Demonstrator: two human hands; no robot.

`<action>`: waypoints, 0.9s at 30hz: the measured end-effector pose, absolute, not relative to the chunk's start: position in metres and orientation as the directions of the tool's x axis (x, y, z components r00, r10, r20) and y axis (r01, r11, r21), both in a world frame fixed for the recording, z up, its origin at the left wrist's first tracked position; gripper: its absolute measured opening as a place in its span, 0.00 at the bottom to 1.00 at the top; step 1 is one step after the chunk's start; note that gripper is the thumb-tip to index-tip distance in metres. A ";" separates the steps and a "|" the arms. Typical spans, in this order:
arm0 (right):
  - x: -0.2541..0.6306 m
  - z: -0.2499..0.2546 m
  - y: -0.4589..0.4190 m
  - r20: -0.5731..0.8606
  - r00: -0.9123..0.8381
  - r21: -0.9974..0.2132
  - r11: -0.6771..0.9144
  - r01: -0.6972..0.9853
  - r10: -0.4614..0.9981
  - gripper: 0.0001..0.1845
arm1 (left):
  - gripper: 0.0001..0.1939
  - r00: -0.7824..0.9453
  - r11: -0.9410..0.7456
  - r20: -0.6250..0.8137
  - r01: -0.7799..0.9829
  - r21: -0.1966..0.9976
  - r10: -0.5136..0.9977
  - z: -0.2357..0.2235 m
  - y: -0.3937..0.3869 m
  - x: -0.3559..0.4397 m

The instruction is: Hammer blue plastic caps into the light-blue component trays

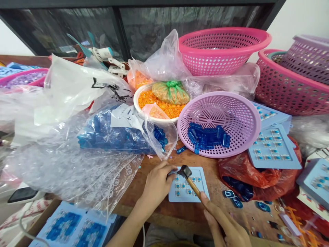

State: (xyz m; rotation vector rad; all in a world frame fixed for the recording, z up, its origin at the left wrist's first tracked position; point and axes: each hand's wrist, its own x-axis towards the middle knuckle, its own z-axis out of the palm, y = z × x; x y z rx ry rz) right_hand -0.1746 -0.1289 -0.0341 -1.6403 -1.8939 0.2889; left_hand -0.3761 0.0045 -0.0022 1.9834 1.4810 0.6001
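My right hand [226, 226] grips the wooden handle of a small black-headed hammer [185, 171], whose head rests over a light blue tray [203, 183] with small blue pieces set in its slots. My left hand [156, 183] is closed at the tray's left edge, fingers pinched on something small I cannot make out beside the hammer head. The tray lies on a wooden table [208, 164].
A lilac basket [244, 116] with blue pieces stands behind the tray. A clear bag of blue pieces [115, 133] and a white bowl of orange pieces [151, 99] lie at left. Pink baskets [221, 48], more trays [273, 147], a red bag [257, 175].
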 end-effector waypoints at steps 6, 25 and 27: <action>-0.163 -0.038 -0.124 0.405 -0.121 -0.410 0.298 0.862 0.906 0.24 | 0.12 0.297 -0.228 0.002 0.729 0.645 0.955 0.002 0.003 -0.373; -0.156 -0.027 -0.123 0.024 0.210 -0.880 -0.079 0.468 0.977 0.24 | 0.13 0.072 -0.301 0.396 0.775 0.555 0.915 -0.037 -0.015 -0.457; -0.166 -0.011 -0.124 -0.314 0.290 -0.933 -0.350 0.083 0.904 0.25 | 0.14 0.054 -0.299 0.402 0.761 0.576 0.914 -0.036 -0.015 -0.453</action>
